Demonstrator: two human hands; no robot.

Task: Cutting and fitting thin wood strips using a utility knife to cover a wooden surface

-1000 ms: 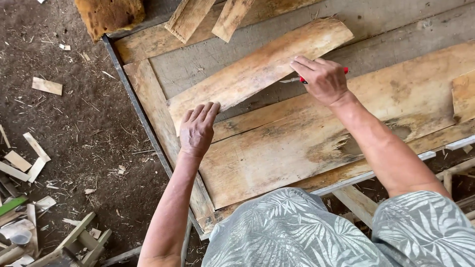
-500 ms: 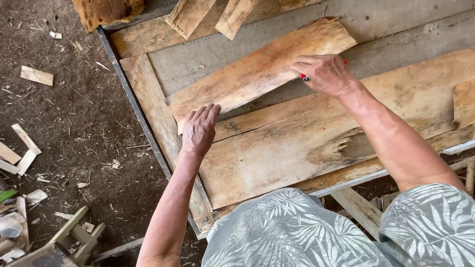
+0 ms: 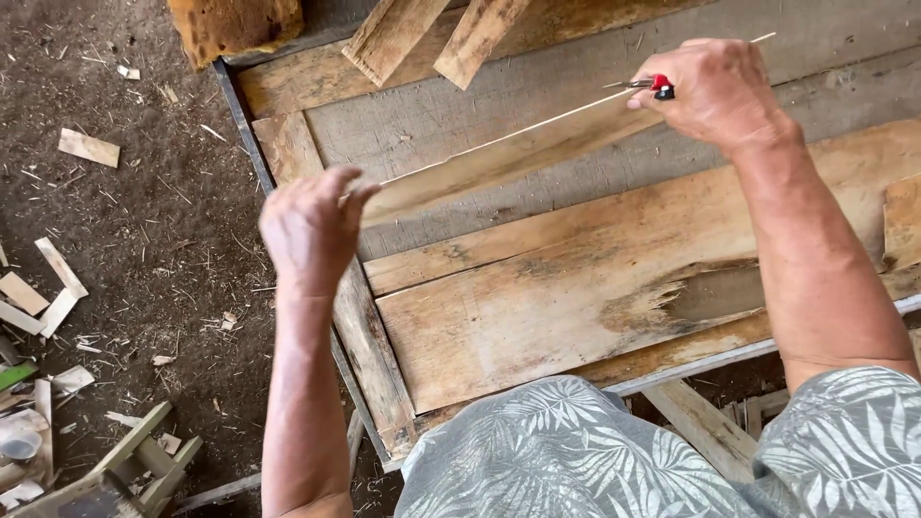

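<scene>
A long thin wooden slab [image 3: 508,153] is lifted off the workbench and tilted on its edge, so I see mostly its narrow side. My left hand [image 3: 309,228] grips its near left end. My right hand [image 3: 715,91] holds its far right end and also clasps a small red-handled tool [image 3: 652,86] against it. Under the slab lies a grey board [image 3: 576,96], and in front of it a wide brown plank [image 3: 614,288] with a rough knot hollow.
A metal-edged workbench frame [image 3: 245,125] runs along the left. Two short planks [image 3: 432,34] lie at the far edge, next to a rough yellow block [image 3: 235,27]. Wood offcuts [image 3: 88,147] and scraps litter the dirt floor on the left.
The slab lay flat on the bench with my hands resting on it. Now both hands have raised it and turned it onto its edge.
</scene>
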